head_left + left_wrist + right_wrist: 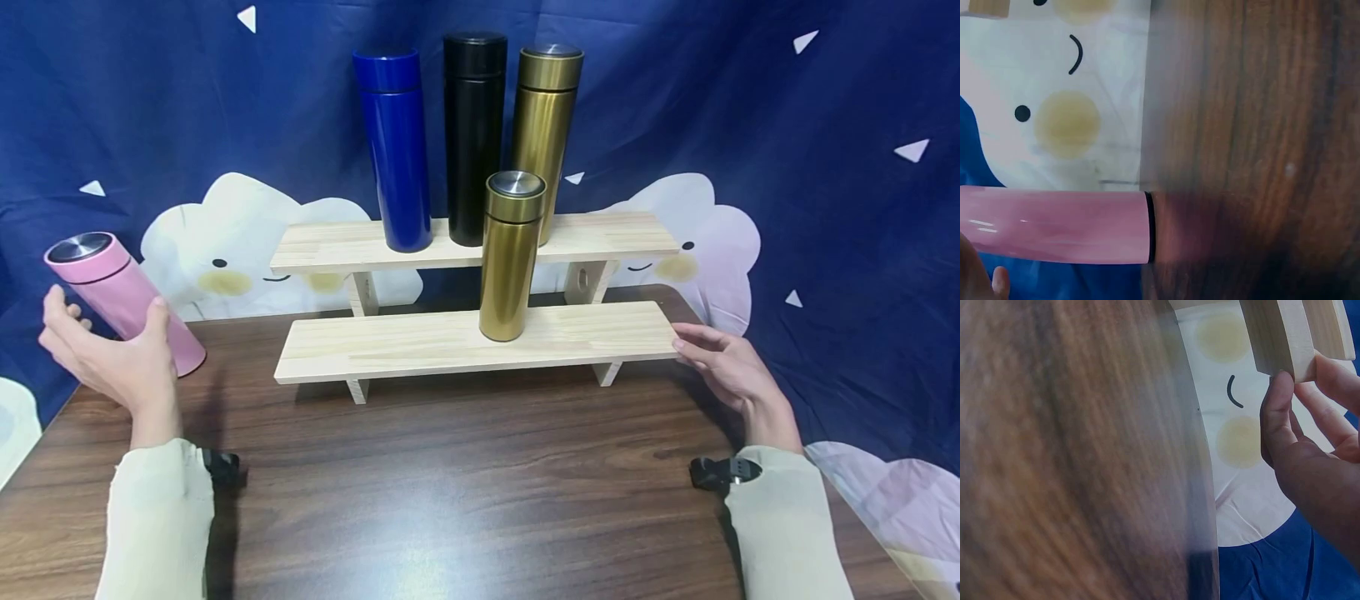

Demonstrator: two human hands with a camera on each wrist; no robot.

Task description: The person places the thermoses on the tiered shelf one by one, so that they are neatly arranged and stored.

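Note:
At the far left a pink thermos [135, 304] with a steel-topped lid stands on the table. My left hand [112, 358] curves around its near side, thumb over the body and fingers spread to the left with a gap to it. In the left wrist view, the pink thermos [1060, 225] shows its dark base ring. On the other side, my right hand [731, 371] pinches the right end of the lower board of a two-tier wooden stand [405, 343]. The right wrist view has thumb and fingertips at the corner of that board [1297, 344].
A short gold thermos [512, 267] stands on the lower board. Along the upper board [315, 246] are a tall blue thermos [397, 158], a black one [474, 142] and a gold one [546, 125]. Behind the brown table [465, 467] hangs a blue cloth [675, 100] with clouds.

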